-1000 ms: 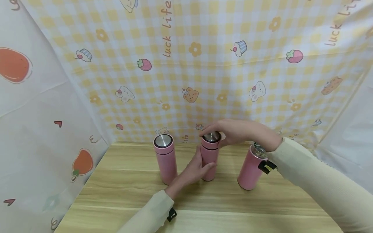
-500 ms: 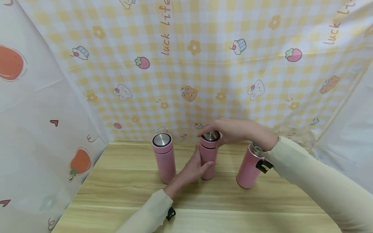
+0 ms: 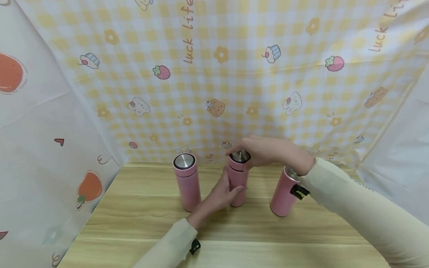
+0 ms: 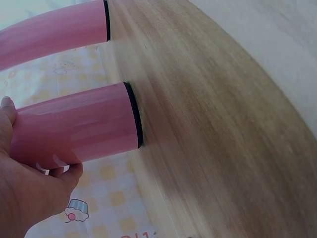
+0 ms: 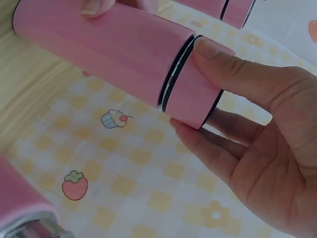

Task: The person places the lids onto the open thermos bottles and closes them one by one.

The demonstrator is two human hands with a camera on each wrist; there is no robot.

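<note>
In the middle of the table a pink thermos bottle (image 3: 237, 182) stands upright. My left hand (image 3: 221, 190) grips its body, the thumb across the near side. At the top, my right hand (image 3: 263, 152) holds the pink lid (image 5: 195, 89) between thumb and fingers; a thin gap shows between lid and body in the right wrist view. To the left stands a second pink thermos bottle (image 3: 188, 186) with its silver-topped lid on. On the right, a third pink thermos bottle (image 3: 283, 195) has no lid, its metal neck partly hidden behind my right wrist.
The bottles stand on a wood-grain table (image 3: 134, 230). Behind it hangs a yellow-and-white checked cloth (image 3: 201, 82), close to the back edge. A white printed cloth (image 3: 50, 119) covers the left side. My right forearm passes close over the lidless bottle.
The head view has shifted slightly, so everything sits a little further left. Both hands stay on the middle bottle, with little visible change in their hold.
</note>
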